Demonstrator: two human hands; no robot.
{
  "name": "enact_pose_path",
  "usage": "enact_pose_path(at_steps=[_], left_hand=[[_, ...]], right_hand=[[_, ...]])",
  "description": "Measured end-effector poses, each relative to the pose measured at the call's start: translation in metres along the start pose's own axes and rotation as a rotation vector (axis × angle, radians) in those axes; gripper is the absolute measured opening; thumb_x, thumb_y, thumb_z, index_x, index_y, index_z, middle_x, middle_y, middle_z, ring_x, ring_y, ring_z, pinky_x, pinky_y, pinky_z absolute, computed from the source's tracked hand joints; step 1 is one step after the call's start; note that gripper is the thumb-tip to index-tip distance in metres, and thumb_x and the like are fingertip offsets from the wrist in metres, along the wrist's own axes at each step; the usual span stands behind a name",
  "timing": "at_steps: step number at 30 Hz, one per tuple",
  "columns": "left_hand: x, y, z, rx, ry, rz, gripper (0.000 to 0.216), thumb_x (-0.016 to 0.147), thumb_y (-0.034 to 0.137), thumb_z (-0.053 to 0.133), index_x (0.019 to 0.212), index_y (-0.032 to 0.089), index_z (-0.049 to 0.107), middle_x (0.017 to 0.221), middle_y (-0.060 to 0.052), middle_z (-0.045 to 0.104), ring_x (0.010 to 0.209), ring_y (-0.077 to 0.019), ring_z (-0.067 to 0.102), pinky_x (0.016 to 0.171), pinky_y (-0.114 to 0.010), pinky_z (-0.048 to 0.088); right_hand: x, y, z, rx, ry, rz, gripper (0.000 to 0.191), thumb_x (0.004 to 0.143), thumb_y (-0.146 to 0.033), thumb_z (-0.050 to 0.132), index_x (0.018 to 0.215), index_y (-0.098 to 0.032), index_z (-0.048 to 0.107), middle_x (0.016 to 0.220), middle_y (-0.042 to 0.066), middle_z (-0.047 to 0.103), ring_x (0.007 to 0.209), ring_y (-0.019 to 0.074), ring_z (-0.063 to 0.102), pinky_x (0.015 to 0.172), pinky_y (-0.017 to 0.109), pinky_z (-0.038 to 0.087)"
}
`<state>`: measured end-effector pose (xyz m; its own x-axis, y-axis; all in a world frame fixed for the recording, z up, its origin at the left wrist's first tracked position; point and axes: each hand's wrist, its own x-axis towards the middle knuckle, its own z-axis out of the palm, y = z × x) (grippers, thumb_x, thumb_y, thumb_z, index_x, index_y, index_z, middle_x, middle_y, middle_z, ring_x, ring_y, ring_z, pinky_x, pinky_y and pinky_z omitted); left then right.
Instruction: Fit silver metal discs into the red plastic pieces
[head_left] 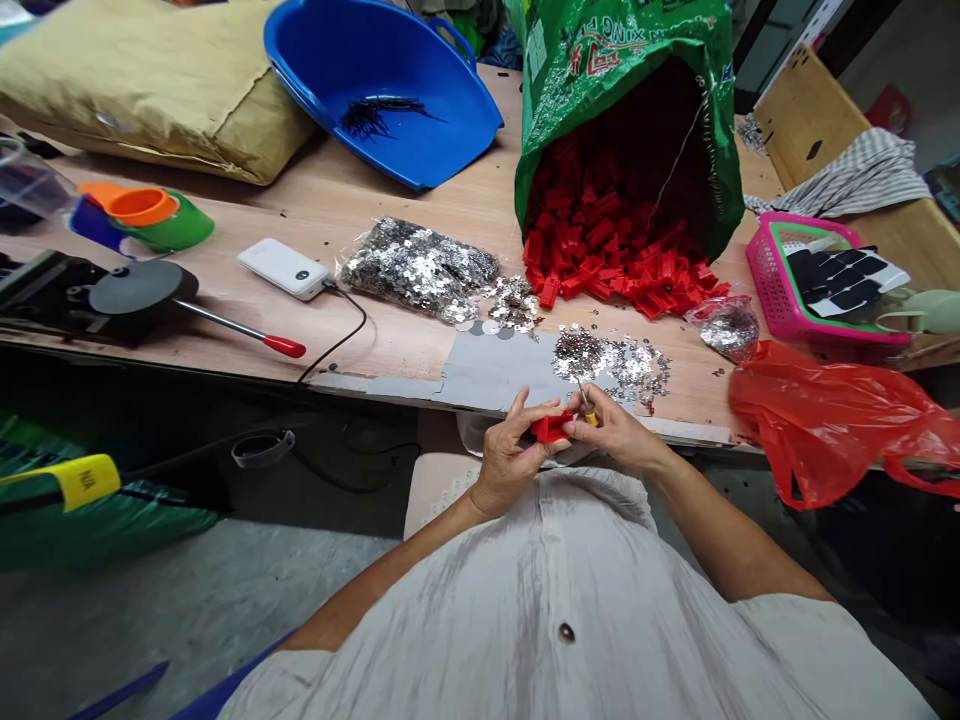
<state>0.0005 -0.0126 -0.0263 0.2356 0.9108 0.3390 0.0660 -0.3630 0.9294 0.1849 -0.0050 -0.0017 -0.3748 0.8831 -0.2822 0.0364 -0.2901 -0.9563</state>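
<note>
A small assembly workshop is suggested by the way the wooden bench (285, 215) is laden: just beyond the fingers (529, 415), small metal pieces (637, 365) are heaped, and farther out, red plastic parts (600, 240) are piled in the mouth of a green sack (559, 110). Well to the left of the fingers, a lever-handled tool (142, 290) is placed; below and left of them, a bare grey floor (322, 560) is seen.

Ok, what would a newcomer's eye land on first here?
Probably the green sack at the table's far side, its mouth full of red pieces. Next, the blue basin left of it, then the hands at the near edge, with another red piece.
</note>
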Motion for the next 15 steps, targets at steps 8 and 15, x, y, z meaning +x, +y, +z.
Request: enact_pose_path(at_steps=[8,15], left_hand=[[-0.01,-0.008,-0.01,-0.135,-0.115,-0.077,0.03,0.075,0.027,0.078,0.103,0.022,0.07,0.105,-0.007,0.076,0.116,-0.0292,0.064,0.12,-0.059,0.014],[-0.007,-0.015,-0.012,-0.467,-0.083,-0.309,0.031,0.069,0.032,0.082,0.096,0.021,0.071,0.107,-0.01,0.075,0.124,-0.0304,0.059,0.117,-0.054,0.025]], right_hand=[[-0.007,0.02,0.011,0.326,-0.077,0.109,0.048,0.07,-0.042,0.08,0.093,-0.023,0.042,0.07,-0.008,0.044,0.051,0.0045,0.032,0.046,0.019,0.024],[-0.004,0.013,0.0,0.022,-0.064,0.036,0.041,0.076,-0.045,0.074,0.101,-0.022,0.05,0.085,-0.001,0.062,0.065,0.0111,0.053,0.056,0.023,0.04]])
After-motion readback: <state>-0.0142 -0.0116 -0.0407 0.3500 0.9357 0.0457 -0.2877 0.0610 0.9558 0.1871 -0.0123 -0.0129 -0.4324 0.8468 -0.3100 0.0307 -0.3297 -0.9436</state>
